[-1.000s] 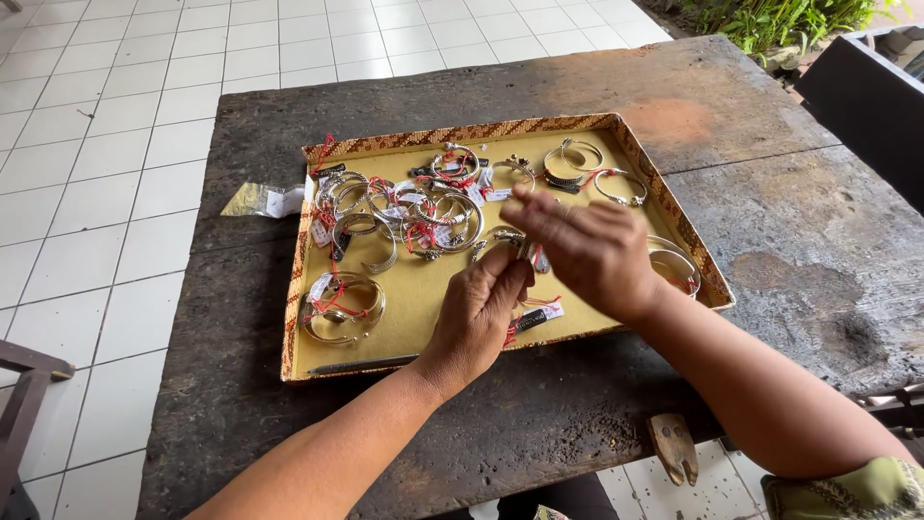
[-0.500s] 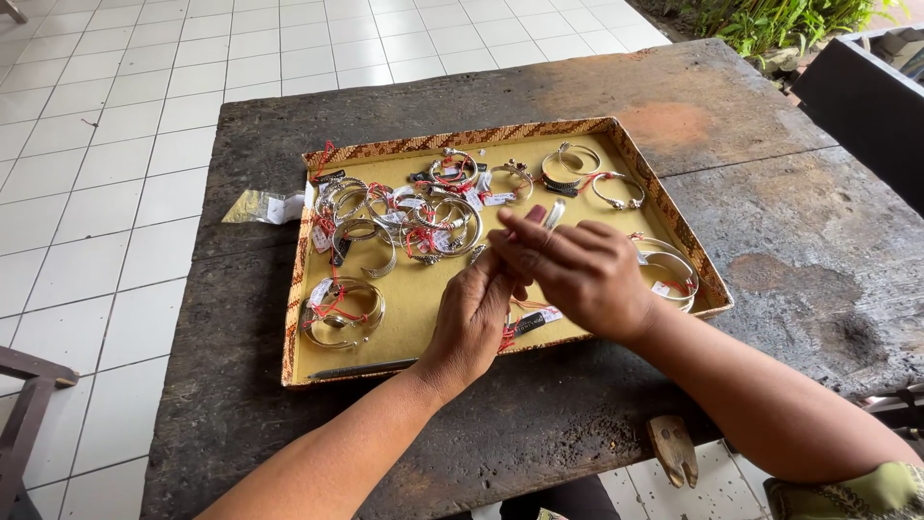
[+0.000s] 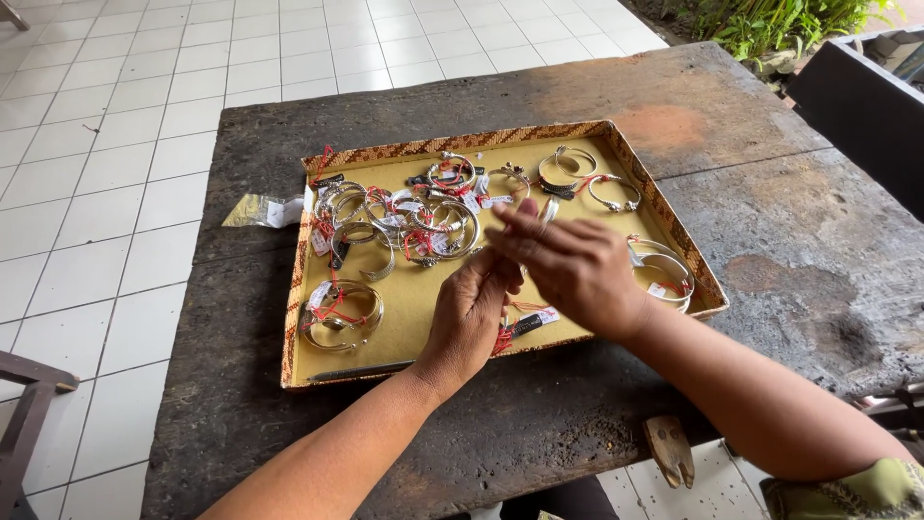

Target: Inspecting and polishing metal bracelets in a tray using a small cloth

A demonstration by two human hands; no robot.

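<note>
A shallow yellow tray [image 3: 414, 306] with a woven patterned rim lies on a dark wooden table [image 3: 789, 250]. Several silver bangles with red strings and white tags lie in it. My left hand [image 3: 469, 316] and my right hand [image 3: 570, 265] meet over the tray's middle. Together they hold a silver bangle [image 3: 549, 209], whose tip sticks up above my right fingers. Its red string and tag [image 3: 520, 325] hang below my hands. A wide bangle [image 3: 339, 313] lies at the tray's near left, another pair [image 3: 662, 267] at the right edge.
A small clear packet [image 3: 258, 209] rests on the table left of the tray. A wooden tool [image 3: 671, 449] pokes out below the table's near edge. White floor tiles lie to the left, a dark box [image 3: 866, 96] at the right.
My hands have shifted slightly toward me and left over the tray, turning the bangle. Its end now shows above my right fingers.
</note>
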